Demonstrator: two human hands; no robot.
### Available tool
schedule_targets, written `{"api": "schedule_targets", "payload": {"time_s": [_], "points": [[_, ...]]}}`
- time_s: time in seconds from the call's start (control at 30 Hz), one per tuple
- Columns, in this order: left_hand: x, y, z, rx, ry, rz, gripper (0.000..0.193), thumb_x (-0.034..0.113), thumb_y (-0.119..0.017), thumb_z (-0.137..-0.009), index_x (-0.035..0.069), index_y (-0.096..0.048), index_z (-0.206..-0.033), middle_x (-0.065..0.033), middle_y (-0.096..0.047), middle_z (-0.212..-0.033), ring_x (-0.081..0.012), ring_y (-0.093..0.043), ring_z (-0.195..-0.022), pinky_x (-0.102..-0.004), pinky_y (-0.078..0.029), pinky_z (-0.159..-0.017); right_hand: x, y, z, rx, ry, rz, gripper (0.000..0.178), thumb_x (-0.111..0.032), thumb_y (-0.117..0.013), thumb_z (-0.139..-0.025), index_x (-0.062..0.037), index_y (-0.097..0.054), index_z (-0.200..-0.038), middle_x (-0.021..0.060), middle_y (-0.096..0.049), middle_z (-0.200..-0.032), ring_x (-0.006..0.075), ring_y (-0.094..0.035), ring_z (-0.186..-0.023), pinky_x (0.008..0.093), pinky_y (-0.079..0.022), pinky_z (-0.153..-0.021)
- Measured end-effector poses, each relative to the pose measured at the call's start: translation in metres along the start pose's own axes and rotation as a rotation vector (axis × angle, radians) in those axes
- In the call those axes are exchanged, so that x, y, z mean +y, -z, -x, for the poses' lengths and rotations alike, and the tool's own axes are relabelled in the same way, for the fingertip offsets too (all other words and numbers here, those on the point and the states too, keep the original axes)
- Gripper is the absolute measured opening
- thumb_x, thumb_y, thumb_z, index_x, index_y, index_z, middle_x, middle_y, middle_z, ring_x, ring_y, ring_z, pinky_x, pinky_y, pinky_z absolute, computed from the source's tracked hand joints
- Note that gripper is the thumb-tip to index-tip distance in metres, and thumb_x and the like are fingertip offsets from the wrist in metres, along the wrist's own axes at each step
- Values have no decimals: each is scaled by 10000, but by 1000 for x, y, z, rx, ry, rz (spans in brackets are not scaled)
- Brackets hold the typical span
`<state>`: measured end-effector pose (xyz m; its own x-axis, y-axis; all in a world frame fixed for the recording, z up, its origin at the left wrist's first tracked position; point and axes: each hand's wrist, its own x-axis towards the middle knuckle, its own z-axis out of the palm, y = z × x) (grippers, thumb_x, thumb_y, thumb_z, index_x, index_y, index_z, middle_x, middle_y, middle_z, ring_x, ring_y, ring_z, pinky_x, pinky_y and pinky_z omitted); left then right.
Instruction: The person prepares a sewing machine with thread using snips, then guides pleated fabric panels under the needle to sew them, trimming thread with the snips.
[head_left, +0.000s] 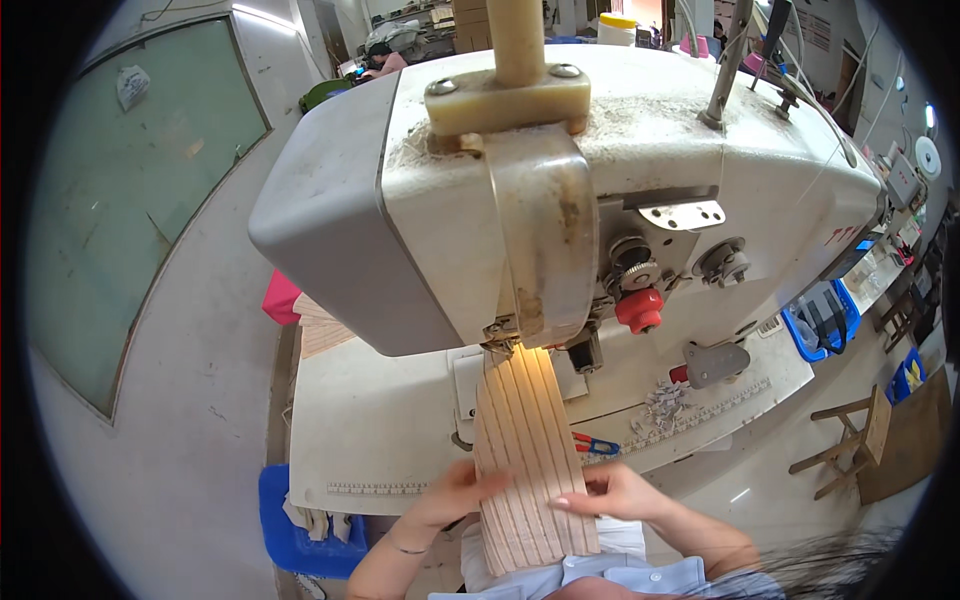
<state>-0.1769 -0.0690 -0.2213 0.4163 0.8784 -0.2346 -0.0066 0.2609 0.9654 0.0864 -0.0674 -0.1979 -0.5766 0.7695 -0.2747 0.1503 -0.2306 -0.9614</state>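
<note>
A strip of striped beige fabric (pixel 528 430) runs from under the sewing head down over the table's front edge toward my body. My left hand (pixel 462 492) pinches its left edge, thumb on top. On the right edge, my right hand (pixel 612 492) grips the cloth between thumb and fingers. The fabric's far end lies in the lamp's glow beneath the large white sewing machine (pixel 440 200); the needle area is mostly hidden by the machine head. Right of the fabric, thread snips (pixel 597 444) with blue and red handles lie on the white table (pixel 380 430).
Thread scraps (pixel 664 405) lie near a red machine knob (pixel 640 311). More striped fabric (pixel 322 328) rests at the table's far left. A blue bin (pixel 275 520) with cloth stands at lower left. A blue basket (pixel 848 325) and wooden stool (pixel 850 440) are at right. A person (pixel 385 62) sits far behind.
</note>
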Motion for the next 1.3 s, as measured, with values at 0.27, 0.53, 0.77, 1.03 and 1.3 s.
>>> {"api": "schedule_targets", "payload": {"time_s": [0.27, 0.53, 0.77, 1.03, 1.3], "points": [[-83, -30, 45, -93, 219, 769, 663, 5, -698, -767, -16, -383, -1350, -124, -518, -1292, -220, -524, -1170, -356, -413, -1011, 19, -12, 24, -79, -6, -35, 318, -247, -674, -876, -23, -658, -1102, 13, -677, -910, 42, -568, -818, 217, -472, -742], [-27, -25, 38, 158, -129, 465, 715, -61, -718, -663, -7, -425, -1313, -126, -558, -1239, -233, -540, -1150, -363, -433, -974, 9, -20, 16, -18, 35, -165, 330, -211, -691, -868, 20, -638, -1097, 11, -661, -884, 24, -559, -796, 194, -464, -700], [-3, -5, 18, 151, -221, 356, 754, -72, -749, -667, -1, -403, -1333, -81, -551, -1243, -173, -511, -1151, -334, -404, -988, 7, -18, 6, -23, -39, -187, 335, -200, -690, -869, 35, -626, -1098, 20, -660, -906, 30, -570, -815, 183, -464, -705], [23, 8, -2, 164, -270, 346, 701, -52, -757, -682, -1, -436, -1304, -76, -576, -1202, -164, -547, -1100, -322, -440, -952, -10, -7, -10, -15, 91, -136, 389, -211, -683, -867, 47, -591, -1143, 37, -650, -936, 33, -568, -805, 193, -470, -705], [47, 20, -19, 239, -248, 270, 541, -42, -747, -701, -9, -535, -1198, -73, -635, -1093, -137, -601, -988, -288, -487, -877, -30, 2, -32, 31, 95, -210, 316, -211, -665, -875, -12, -625, -1117, -22, -624, -790, 24, -520, -645, 171, -409, -577]]}}
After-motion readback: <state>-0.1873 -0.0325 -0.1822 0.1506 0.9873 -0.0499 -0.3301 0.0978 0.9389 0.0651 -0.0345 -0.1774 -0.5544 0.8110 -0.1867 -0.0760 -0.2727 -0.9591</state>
